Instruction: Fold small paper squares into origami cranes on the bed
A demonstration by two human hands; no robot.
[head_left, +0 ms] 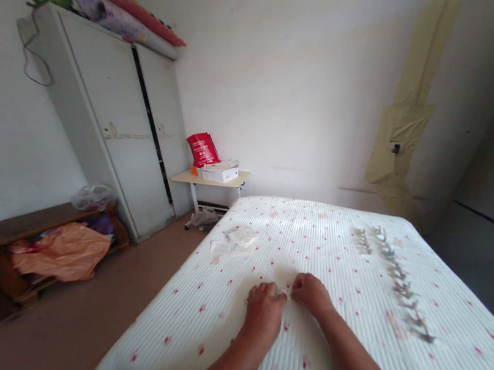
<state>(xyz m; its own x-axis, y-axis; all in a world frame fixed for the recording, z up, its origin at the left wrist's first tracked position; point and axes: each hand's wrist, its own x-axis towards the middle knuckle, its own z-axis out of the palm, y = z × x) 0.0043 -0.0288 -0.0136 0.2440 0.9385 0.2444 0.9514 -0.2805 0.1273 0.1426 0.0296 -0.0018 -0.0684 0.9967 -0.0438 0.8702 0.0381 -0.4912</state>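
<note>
Both hands are close together over the middle of a white ribbed bed cover point(289, 364) with small red flowers. The fingers of my left hand point(264, 308) are curled in, with a small pale bit point(280, 291) at their tips, too small and blurred to name. A short gap to the right, my right hand point(312, 293) is closed with its fingertips pressed together; what they hold, if anything, is hidden. Beyond my left hand lie some thin white paper pieces point(241, 238). Several small grey-white pieces point(403, 287) stand in a slanting row on the right, blurred.
A shorter row of small pieces point(362, 240) lies beside the long one. Past the bed's far left corner, a small table point(183, 177) carries a red bag point(203, 149) and a white box point(221, 173). A grey cabinet point(99, 82) stands left, near an orange plastic bag point(63, 250).
</note>
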